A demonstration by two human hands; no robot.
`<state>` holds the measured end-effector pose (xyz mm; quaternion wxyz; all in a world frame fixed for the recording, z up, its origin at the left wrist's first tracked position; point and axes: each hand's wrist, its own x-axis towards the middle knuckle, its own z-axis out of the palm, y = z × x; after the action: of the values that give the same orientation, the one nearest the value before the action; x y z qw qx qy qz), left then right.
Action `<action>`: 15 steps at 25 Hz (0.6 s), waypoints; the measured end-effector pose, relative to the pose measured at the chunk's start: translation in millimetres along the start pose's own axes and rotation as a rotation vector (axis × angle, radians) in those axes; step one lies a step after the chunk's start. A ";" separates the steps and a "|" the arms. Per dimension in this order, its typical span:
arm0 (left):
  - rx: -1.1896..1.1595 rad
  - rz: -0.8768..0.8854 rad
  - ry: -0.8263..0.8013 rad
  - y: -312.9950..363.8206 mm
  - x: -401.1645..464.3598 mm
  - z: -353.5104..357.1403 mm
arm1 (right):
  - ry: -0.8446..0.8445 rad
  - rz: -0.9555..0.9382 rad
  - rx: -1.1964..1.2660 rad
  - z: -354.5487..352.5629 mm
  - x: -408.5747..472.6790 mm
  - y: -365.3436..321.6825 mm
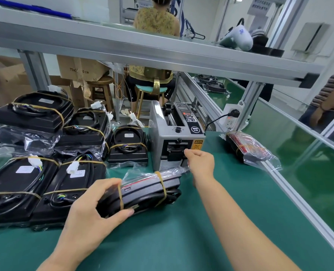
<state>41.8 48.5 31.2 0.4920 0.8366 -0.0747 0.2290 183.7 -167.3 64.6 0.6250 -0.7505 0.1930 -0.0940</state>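
A green mat [181,241] covers a factory workbench, edged on the right by an aluminium rail [299,196].

Nearest, the left hand [95,204] grips the end of a black unit [148,190] that lies on the mat at the middle of the bench. The fingers curl over its top edge and the thumb presses its near side. Two tan bands [163,187] bind the unit and its coiled cord, and a clear bag [142,173] is bunched loosely at its far side. To the left, touching one another, lie more units [44,182], each banded with a white plug on top. Behind them, bagged ones are stacked.

Just beyond the held unit, the right hand [200,161] is at the front mouth of a grey tape dispenser [174,139]. Its thumb and fingers are drawn narrowly together there. Whether tape is between them cannot be told. A smaller unit [128,147] stands just left of the dispenser. Well to the right, a bagged unit [248,148] lies against the rail. A cord runs from the dispenser to a white socket [231,116] on the frame post.

Overhead, a metal shelf [142,49] crosses the view, with a white tool [238,37] at its right end. Past it, a person [156,22] sits on a stool with their back turned. Cardboard boxes [5,81] stand at far left.
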 end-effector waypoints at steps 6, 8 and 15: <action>0.021 0.027 -0.002 0.8 -2.1 -1.4 | 0.014 0.015 0.056 12.4 -2.4 -4.8; 0.021 0.031 -0.005 -1.5 -3.5 -0.8 | 0.040 0.074 0.101 17.7 1.0 -6.7; 0.139 0.085 0.047 5.9 -9.2 4.6 | -0.072 0.139 0.216 -15.8 -30.2 -36.4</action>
<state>33.0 40.7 29.7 0.4242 0.8592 -0.0826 0.2738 156.5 -163.9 106.2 0.7138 -0.6664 0.2107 -0.0435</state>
